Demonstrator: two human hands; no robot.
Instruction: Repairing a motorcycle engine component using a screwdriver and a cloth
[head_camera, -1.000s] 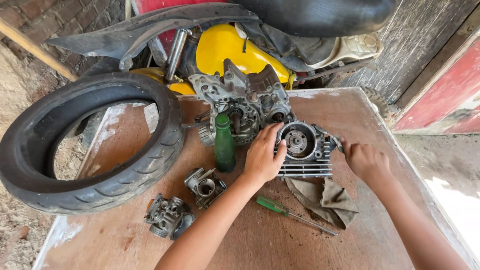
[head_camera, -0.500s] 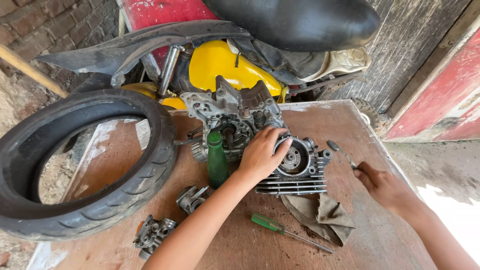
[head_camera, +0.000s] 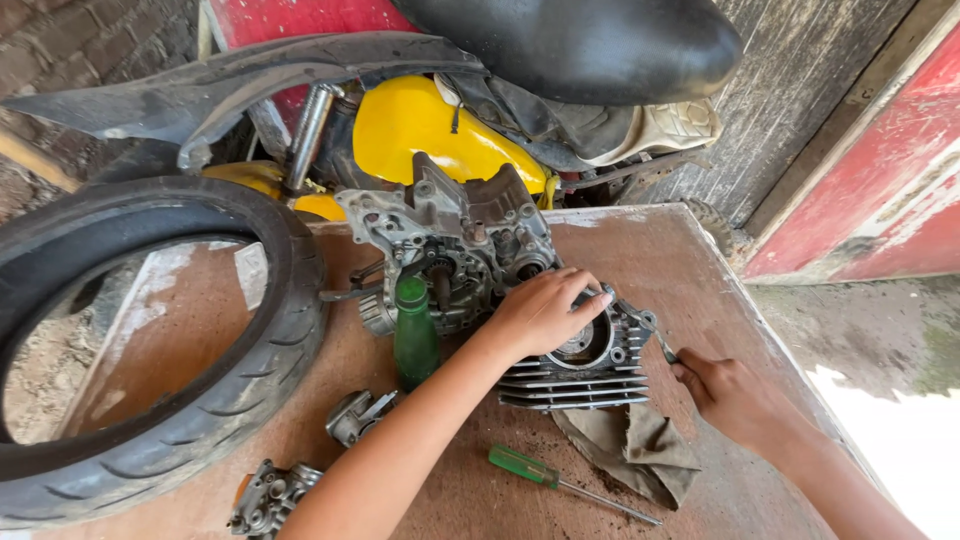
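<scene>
- Finned cylinder (head_camera: 585, 378) is set on the wooden bench (head_camera: 690, 270), against the engine case (head_camera: 455, 240).
- Left hand (head_camera: 545, 310) is laid over its top, grip clamped on the rim.
- Right hand (head_camera: 730, 395) grip is closed on a small tool (head_camera: 665, 348) at the cylinder's right edge.
- Green bottle (head_camera: 414, 335) stands just left; green screwdriver (head_camera: 560, 482) and rag (head_camera: 630, 450) lie in front.

A green bottle (head_camera: 414, 335) – round-capped, unlabelled – stands on the wooden table (head_camera: 640, 250).

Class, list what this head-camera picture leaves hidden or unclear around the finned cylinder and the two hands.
- Head view: cylinder bore is partly covered by the left hand.
- Tool in the right hand: too small to identify.
- Rag: partly tucked under the cylinder.
- Carburettor part: cut by the bottom edge.
</scene>
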